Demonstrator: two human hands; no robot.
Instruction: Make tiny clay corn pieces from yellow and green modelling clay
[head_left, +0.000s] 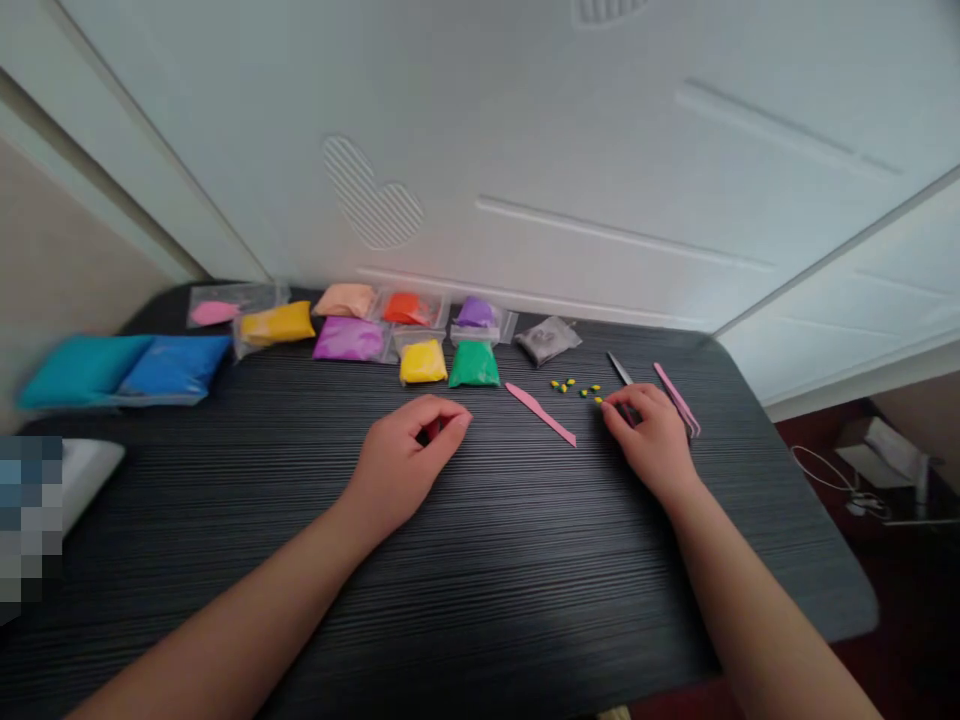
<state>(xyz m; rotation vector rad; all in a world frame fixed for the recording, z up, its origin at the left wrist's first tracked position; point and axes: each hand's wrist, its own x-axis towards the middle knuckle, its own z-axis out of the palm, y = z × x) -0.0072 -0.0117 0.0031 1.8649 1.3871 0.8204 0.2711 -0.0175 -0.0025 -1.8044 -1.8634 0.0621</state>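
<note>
My left hand [401, 455] rests on the dark table with its fingers curled and the thumb against the index finger. A bit of red and dark shows inside the curl, too hidden to name. My right hand [652, 435] lies over the scissors [619, 367], whose handles are mostly covered. Its thumb and index finger close on a small yellow-and-green piece [598, 401] at their tips. Several similar small pieces [570, 383] lie just left of it. Between the hands is a pink modelling knife [540, 413]. Another pink tool [675, 396] lies beyond the right hand.
Along the back lie bags of coloured clay: green clay [474, 364], yellow clay [423, 362], magenta clay [349, 339], grey clay [548, 341] and others. Blue clay [176, 367] is at the left, above a white object [90, 480]. A white panelled wall [450, 130] stands behind the table [525, 590].
</note>
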